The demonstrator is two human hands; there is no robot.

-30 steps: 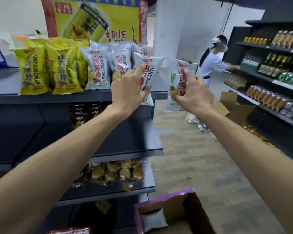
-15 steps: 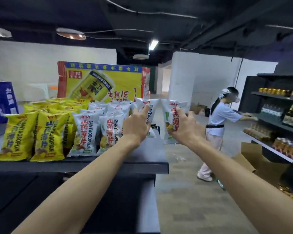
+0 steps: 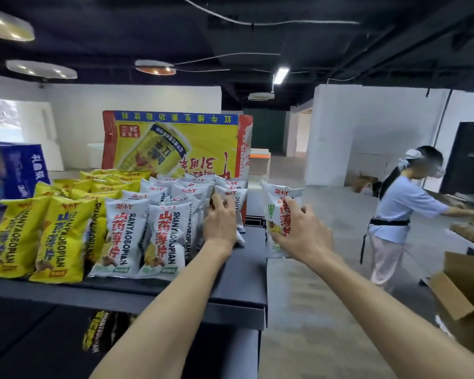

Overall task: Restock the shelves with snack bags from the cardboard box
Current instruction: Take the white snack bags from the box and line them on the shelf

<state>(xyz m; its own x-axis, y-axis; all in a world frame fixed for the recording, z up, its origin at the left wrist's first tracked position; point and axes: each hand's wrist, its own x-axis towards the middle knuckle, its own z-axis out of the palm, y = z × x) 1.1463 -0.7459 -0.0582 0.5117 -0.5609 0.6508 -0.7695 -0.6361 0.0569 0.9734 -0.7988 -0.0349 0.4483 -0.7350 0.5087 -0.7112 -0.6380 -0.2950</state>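
Holding one white snack bag (image 3: 281, 214) in your right hand (image 3: 303, 233) just off the right end of the top shelf (image 3: 238, 280), you press your left hand (image 3: 220, 224) onto another.

Your right fingers are closed round the bag's lower half, keeping it upright in the air beside the shelf edge. Your left hand lies on a white bag at the shelf's right end (image 3: 237, 203); I cannot tell whether it grips it. White bags (image 3: 148, 231) and yellow bags (image 3: 39, 236) stand in rows to the left. A cardboard box (image 3: 465, 296) sits open on the floor at right.
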